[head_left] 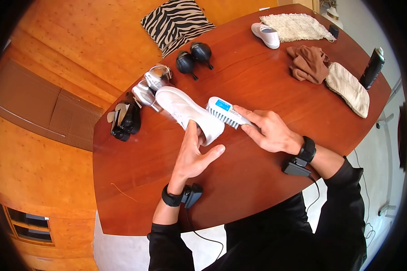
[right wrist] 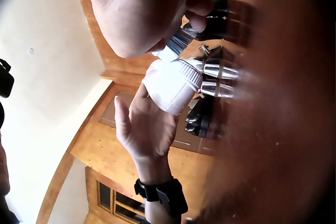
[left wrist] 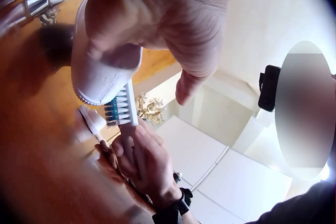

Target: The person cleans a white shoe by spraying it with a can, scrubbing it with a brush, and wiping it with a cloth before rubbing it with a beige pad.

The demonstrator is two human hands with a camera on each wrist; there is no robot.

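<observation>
A white sneaker is held up over the table, its toe toward the silver shoes. My left hand carries it with the fingers inside the opening, where they are hidden; the thumb stands out straight and apart. In the left wrist view the heel of the sneaker faces down beside the bristles. My right hand grips a white scrub brush with a blue label by its handle. The brush's green and white bristles lie right at the sneaker's sole side, near the heel.
Silver heels, black shoes and black heels line the table's left edge. At the far right are another white sneaker, a cream mat, brown cloth, a cream satin pad and a spray can.
</observation>
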